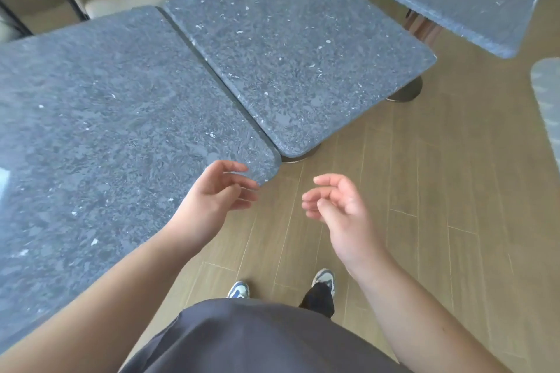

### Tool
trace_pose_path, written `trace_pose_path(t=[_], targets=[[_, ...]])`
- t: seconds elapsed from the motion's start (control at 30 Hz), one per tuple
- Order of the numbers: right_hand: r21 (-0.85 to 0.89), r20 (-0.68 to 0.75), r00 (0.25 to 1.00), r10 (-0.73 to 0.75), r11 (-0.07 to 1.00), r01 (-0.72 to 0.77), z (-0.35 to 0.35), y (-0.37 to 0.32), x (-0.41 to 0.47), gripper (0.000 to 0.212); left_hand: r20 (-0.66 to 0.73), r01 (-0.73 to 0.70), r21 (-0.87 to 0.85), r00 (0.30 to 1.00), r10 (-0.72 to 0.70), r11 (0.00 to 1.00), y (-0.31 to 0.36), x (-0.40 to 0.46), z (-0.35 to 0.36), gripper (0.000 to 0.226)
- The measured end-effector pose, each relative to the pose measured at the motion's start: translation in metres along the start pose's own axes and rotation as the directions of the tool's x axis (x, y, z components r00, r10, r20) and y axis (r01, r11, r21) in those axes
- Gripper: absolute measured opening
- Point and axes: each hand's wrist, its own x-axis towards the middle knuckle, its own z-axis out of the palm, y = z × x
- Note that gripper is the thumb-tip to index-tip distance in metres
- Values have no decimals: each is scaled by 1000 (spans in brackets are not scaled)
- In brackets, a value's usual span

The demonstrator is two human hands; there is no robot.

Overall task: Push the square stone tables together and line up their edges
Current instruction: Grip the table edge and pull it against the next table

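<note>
Two speckled, round-cornered stone tables (100,106) (297,48) abut above plank flooring (424,191).

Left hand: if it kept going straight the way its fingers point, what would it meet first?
Probably the rounded near corner of the near stone table. The left hand hangs loosely open, fingers pointing toward that corner, holding nothing. Depth is unclear, so it may pass just above the edge.

No legible text, label, brand, number or sign appears on any surface shown (the pale flecks on the stone tabletops (297,48) are natural markings, not characters).
</note>
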Motion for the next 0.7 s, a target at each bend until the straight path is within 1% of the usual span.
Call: trace_pose_path(t=[0.1,0.17,0.23,0.3,0.33,0.4,0.57,0.7], targets=[[-21,64,998,5,1000,-3,-20,2,28,34,-76,-11,-21,997,9,1000,4,13,18,33],[-34,135,991,20,999,-15,-36,1,47,34,-131,-5,-31,991,1,1000,4,25,37,33],[-72,231,971,54,997,-39,-55,-1,62,33,-198,37,-89,979,-54,995,2,34,62,33],[-135,321,944,79,990,-37,-73,1,78,33,-248,74,-209,960,-126,975,-4,40,89,32],[-174,356,929,101,984,-40,-80,4,88,34,-263,93,-260,951,-164,961,-8,42,102,31],[-223,397,907,138,973,-51,-91,12,109,34,-299,117,-310,930,-213,944,-16,46,121,31],[-183,443,859,257,964,-193,-85,27,142,31,-413,134,-357,865,-285,925,-30,48,137,32],[-204,487,782,389,921,-331,-64,44,157,31,-471,148,-415,809,-351,898,-45,53,130,32]])
